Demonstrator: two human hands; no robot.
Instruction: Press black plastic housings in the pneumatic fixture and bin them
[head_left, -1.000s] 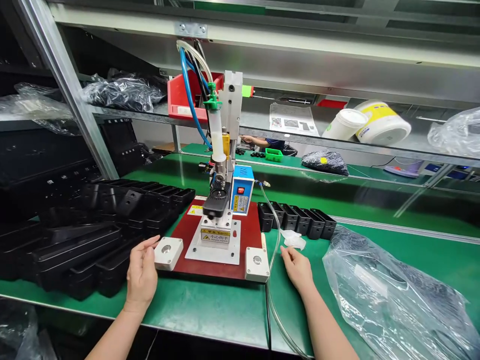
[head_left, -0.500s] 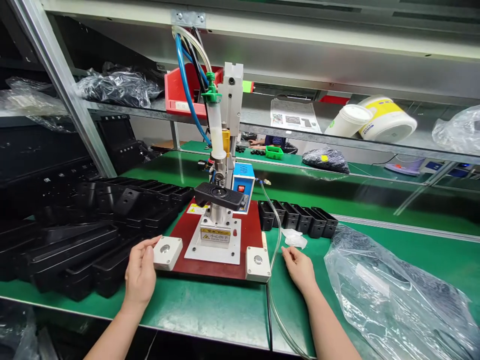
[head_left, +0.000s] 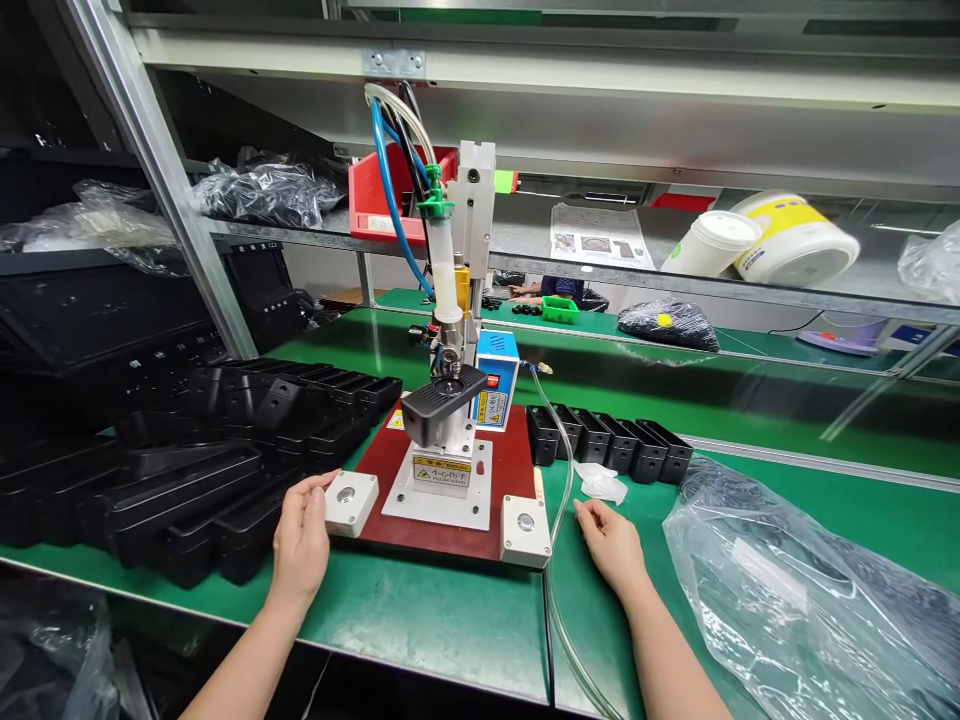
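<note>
My left hand [head_left: 302, 540] rests at the left side of a white button box [head_left: 351, 503], its fingers stretched along the box's edge and holding nothing. On the green table, right of the second button box [head_left: 525, 532], lies my right hand [head_left: 611, 540], fingers curled in with nothing visible in them. Between the hands stands a dispensing machine on a dark red base [head_left: 375, 530]. A black plastic housing [head_left: 442, 405] sits on its round fixture, below a syringe [head_left: 445, 265] with a green cap. A crumpled white tissue [head_left: 602, 483] lies just beyond my right hand.
Many black housings [head_left: 195, 490] are piled at the left. A row of black housings [head_left: 622, 440] stands at the back right. A clear plastic bag [head_left: 780, 590] covers the right side. A clear hose [head_left: 559, 620] runs past my right hand. Overhead, a shelf [head_left: 517, 262] holds bins and tubs.
The black housing has turned on the fixture, its long end now pointing toward the front left. My view has shifted slightly. Both hands keep their places by the button boxes.
</note>
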